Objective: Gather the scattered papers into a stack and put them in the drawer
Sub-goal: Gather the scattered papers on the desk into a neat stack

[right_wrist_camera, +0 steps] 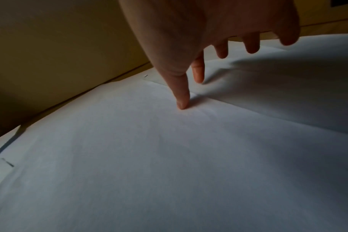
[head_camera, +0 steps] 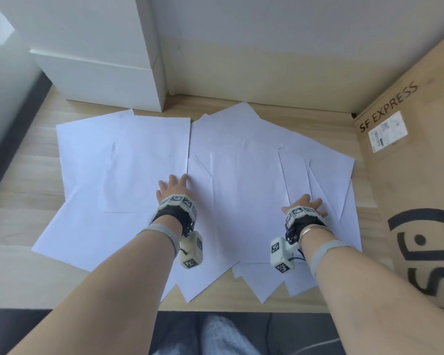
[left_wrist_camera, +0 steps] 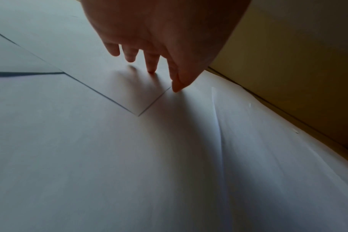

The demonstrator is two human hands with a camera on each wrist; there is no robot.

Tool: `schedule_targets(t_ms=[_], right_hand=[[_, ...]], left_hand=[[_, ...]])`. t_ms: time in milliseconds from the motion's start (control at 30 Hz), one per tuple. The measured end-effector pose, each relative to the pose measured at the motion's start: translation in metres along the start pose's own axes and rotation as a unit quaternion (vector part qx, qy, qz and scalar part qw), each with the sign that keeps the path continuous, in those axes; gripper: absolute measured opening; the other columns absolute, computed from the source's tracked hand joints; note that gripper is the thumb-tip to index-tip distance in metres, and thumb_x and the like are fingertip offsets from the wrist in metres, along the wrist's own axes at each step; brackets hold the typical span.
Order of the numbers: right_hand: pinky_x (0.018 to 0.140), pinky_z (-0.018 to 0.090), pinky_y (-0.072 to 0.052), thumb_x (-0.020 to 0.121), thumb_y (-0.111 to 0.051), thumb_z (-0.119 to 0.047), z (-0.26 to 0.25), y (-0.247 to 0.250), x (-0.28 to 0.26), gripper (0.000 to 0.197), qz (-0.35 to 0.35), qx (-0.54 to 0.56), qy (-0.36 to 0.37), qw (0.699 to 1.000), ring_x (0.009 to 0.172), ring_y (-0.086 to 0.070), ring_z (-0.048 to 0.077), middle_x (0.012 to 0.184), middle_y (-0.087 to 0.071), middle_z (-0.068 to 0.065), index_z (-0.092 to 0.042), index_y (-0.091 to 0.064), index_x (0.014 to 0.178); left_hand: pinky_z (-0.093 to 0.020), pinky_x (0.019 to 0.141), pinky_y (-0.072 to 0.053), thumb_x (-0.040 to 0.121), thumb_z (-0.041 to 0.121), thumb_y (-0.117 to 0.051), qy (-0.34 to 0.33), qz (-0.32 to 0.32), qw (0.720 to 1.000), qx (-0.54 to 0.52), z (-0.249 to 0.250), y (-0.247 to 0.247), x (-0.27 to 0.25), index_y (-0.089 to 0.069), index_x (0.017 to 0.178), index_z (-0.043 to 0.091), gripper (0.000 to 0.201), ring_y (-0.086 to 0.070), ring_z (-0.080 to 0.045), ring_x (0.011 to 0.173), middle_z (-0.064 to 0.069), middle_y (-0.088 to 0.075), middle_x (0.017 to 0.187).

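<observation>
A: White paper sheets (head_camera: 144,155) lie fanned across the wooden tabletop (head_camera: 23,190); left hand (head_camera: 173,187) and right hand (head_camera: 305,204), fingers spread, press them.

B: Sliding inward might buckle overlapping corners.

A light wood-grain worktop (head_camera: 23,175) is lying under daylight. A plain pale wall (head_camera: 267,42) is rising beyond it. A white cabinet (head_camera: 100,47) is standing at the far left corner, and a brown cardboard box (head_camera: 415,175) printed "SF EXPRESS", with a white shipping label (head_camera: 387,131), is standing along the right side.
</observation>
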State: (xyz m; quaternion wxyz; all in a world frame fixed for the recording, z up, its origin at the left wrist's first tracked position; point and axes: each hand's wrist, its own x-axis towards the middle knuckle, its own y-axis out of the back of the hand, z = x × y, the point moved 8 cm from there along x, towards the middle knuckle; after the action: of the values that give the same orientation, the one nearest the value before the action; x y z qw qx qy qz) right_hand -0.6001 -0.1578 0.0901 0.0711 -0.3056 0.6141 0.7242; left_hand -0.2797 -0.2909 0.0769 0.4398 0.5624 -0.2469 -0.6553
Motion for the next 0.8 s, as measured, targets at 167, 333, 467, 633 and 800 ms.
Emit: schedule_targets(t_ms=[167, 333, 467, 633, 800], right_hand=[[0.108, 0.051, -0.03, 0.08, -0.065, -0.041, 0.003, -0.01, 0.002, 0.086, -0.056, 0.014, -0.003, 0.998, 0.139, -0.021, 0.042, 0.151, -0.008, 0.018, -0.022, -0.011, 0.144], [0.102, 0.045, -0.036, 0.084, -0.062, -0.034, -0.015, -0.003, 0.003, 0.076, -0.038, 0.032, 0.053, 0.997, 0.133, -0.029, 0.04, 0.146, -0.024, 0.013, -0.024, -0.018, 0.145], [0.1, 0.043, -0.042, 0.085, -0.061, -0.025, -0.029, -0.001, 0.001, 0.073, -0.048, 0.064, 0.101, 0.992, 0.126, -0.044, 0.037, 0.141, -0.035, 0.015, -0.019, -0.019, 0.144], [0.099, 0.044, -0.041, 0.085, -0.062, -0.023, -0.021, 0.005, 0.003, 0.071, -0.041, 0.099, 0.078, 0.991, 0.126, -0.044, 0.037, 0.141, -0.035, 0.015, -0.016, -0.021, 0.143], [0.094, 0.041, -0.045, 0.086, -0.062, -0.024, -0.022, 0.002, 0.003, 0.065, -0.058, 0.139, 0.066, 0.986, 0.12, -0.052, 0.035, 0.137, -0.045, 0.017, -0.008, -0.026, 0.138]], left_hand=[[-0.041, 0.113, -0.022, 0.089, 0.012, -0.033, -0.03, -0.002, 1.0, 0.0, 0.02, -0.003, 0.001, -0.036, 0.139, 0.029, 0.052, -0.017, -0.028, 0.144, 0.005, -0.033, 0.15], [-0.039, 0.101, -0.037, 0.094, 0.015, -0.03, -0.042, -0.005, 0.999, -0.029, 0.04, -0.002, -0.004, -0.046, 0.132, 0.022, 0.042, -0.039, -0.028, 0.13, -0.005, -0.05, 0.138], [-0.036, 0.094, -0.043, 0.094, 0.012, -0.032, -0.056, -0.017, 0.996, -0.063, 0.049, 0.004, 0.001, -0.044, 0.134, 0.02, 0.043, -0.052, -0.029, 0.121, -0.008, -0.053, 0.135], [-0.043, 0.115, -0.024, 0.093, 0.016, -0.033, -0.001, 0.004, 1.0, -0.005, 0.012, 0.02, 0.014, -0.026, 0.145, 0.03, 0.054, -0.017, -0.029, 0.146, -0.003, -0.015, 0.159], [-0.049, 0.105, -0.031, 0.089, 0.011, -0.033, 0.001, -0.039, 0.999, 0.015, 0.002, 0.007, 0.011, -0.03, 0.136, 0.033, 0.052, -0.02, -0.035, 0.137, -0.002, -0.017, 0.153]])
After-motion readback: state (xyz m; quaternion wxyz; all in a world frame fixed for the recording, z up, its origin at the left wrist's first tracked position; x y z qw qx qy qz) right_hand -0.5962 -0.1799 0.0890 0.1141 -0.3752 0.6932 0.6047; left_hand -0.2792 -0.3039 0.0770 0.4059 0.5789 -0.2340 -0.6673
